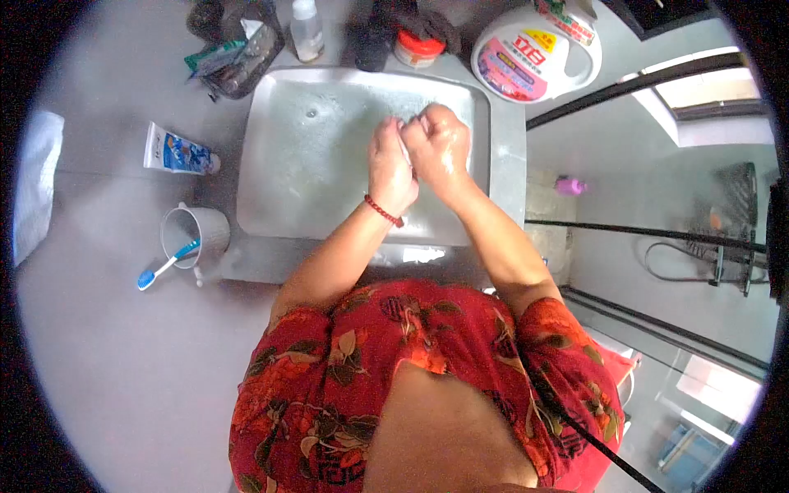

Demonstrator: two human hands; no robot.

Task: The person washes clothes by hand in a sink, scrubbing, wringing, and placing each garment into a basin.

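Both hands are pressed together above a rectangular white basin (283, 156) of cloudy, bubbly water. My left hand (392, 164), with a red bead bracelet (383, 211) at its wrist, is closed, its fingers against the other hand. My right hand (438, 152) is wet and shiny, its fingers curled into a fist. A sliver of something whitish shows between the two hands, too small to name. What either palm holds is hidden.
Left of the basin are a toothpaste tube (181, 152) and a white cup (212, 234) with a blue toothbrush (168, 265). Behind it stand a clear bottle (307, 33), a red-lidded jar (418, 49) and a large detergent jug (526, 56). Glass panels with black frames are at right.
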